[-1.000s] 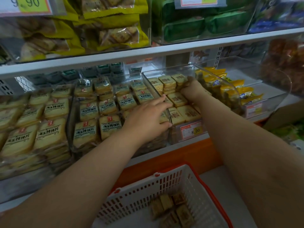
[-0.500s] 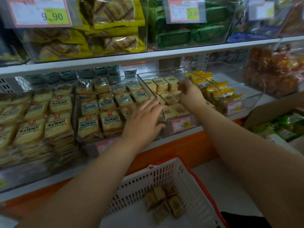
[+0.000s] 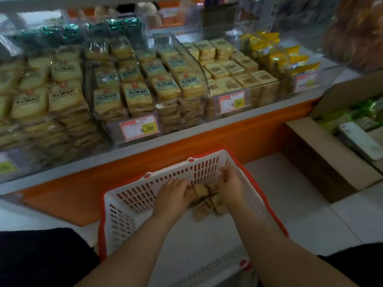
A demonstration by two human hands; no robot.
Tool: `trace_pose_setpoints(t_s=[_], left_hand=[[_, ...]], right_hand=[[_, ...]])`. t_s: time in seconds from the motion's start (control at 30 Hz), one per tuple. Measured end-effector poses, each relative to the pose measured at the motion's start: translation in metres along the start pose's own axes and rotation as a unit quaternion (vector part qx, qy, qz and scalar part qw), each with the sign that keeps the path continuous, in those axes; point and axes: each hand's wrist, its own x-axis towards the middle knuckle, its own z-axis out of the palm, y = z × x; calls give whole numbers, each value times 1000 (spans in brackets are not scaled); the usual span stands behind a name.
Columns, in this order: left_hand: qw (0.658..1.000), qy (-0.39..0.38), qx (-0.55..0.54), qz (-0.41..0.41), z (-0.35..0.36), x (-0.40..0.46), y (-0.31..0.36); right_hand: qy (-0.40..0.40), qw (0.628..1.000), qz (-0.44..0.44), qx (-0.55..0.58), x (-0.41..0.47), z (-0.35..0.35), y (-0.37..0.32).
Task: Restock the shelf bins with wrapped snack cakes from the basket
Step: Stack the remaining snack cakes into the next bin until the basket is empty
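Observation:
A white basket with a red rim (image 3: 128, 195) stands on the floor below the shelf. Several small wrapped snack cakes (image 3: 209, 204) lie in a heap at its far end. Both hands are down inside it. My left hand (image 3: 172, 195) curls its fingers onto the left side of the heap. From the right, near the basket's far wall, my right hand (image 3: 231, 184) curls over the heap; one cake stands between the two hands. On the shelf above, a clear bin (image 3: 267, 94) holds rows of the same small cakes (image 3: 228, 73).
Clear bins of larger wrapped cakes (image 3: 145, 90) fill the shelf to the left, and yellow packets (image 3: 275, 56) lie to the right. An open cardboard box (image 3: 323, 160) with green packs stands on the floor at the right. My dark-clothed knees flank the basket.
Both hands have left the shelf bin and dropped into the basket onto the cakes. The view has tilted down; the upper shelf is out of sight.

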Motion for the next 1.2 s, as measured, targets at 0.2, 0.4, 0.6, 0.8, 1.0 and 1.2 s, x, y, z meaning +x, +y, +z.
trace_pose_setpoints(t_s=[0.2,0.4,0.6,0.8,1.0,1.2], left_hand=[[993,-46,-32,-101,43,-2,-41],[967,-70,-106,-221,77,-13,-59],[949,-106,-144,-261,94,-31,-84],[935,-205,-153,-246,98,-35,-88],[916,-277,-221,-190,89,-41,-89],[903,-174,-242,-309,94,-53,-102]], right_hand=[[-246,965,82,-30,4,38,38],[-247,857,-44,-450,12,95,61],[-203,786,-174,-558,-3,114,76],[-317,767,-266,-490,-5,117,78],[-376,886,-20,-269,-8,111,72],[-350,906,65,-228,-19,110,74]])
